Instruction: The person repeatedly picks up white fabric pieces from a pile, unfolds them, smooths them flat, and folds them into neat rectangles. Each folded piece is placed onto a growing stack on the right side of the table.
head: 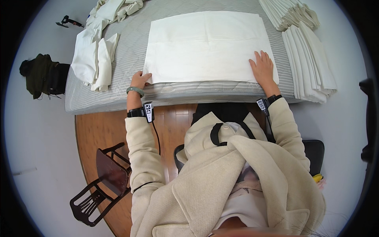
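A rectangular white cloth (204, 50) lies spread on the striped mattress, with creases crossing near its middle. Its near edge runs along the front of the mattress. At the near left corner my left hand (140, 79) pinches the fabric, thumb on top and the other fingers partly hidden. My right hand (263, 68) rests palm down on the cloth near its right edge, fingers a little apart and nothing held.
Folded white cloths (308, 62) are stacked at the mattress's right edge, with another pile (290, 14) behind. Rumpled white cloths (86, 57) lie on the left of the mattress (130, 44). A dark wooden chair (112, 171) stands on the floor at left. Cables hang from both wrist devices.
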`<action>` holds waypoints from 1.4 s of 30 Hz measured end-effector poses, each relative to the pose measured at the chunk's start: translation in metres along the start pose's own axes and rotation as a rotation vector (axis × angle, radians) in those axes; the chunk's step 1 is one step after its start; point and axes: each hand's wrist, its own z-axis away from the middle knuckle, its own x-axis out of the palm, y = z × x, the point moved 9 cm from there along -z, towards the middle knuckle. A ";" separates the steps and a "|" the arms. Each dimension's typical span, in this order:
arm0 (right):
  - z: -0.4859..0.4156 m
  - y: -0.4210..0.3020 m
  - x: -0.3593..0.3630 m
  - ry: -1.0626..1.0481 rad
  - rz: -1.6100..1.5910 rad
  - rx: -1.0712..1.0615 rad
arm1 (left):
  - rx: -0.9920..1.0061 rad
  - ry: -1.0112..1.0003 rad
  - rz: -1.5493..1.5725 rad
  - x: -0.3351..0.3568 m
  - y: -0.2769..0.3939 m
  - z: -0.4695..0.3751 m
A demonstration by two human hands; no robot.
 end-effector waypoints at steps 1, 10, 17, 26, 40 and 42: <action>-0.003 -0.005 -0.003 -0.037 0.014 0.029 | -0.035 -0.030 -0.007 0.001 0.000 0.001; 0.023 -0.273 -0.018 -0.282 -0.697 -0.558 | -0.211 -0.206 0.025 0.004 0.007 0.011; 0.022 -0.387 0.009 -0.212 -0.495 -0.682 | -0.202 -0.341 0.105 0.009 0.001 0.013; 0.001 -0.416 0.029 -0.281 -0.573 -0.590 | -0.224 -0.581 0.297 -0.004 0.010 0.003; -0.041 -0.376 0.016 -0.273 -0.989 -0.347 | -0.221 -0.368 0.114 0.005 0.054 -0.151; -0.047 -0.363 0.006 -0.215 -1.034 -0.310 | -0.262 -0.345 0.246 0.011 0.058 -0.177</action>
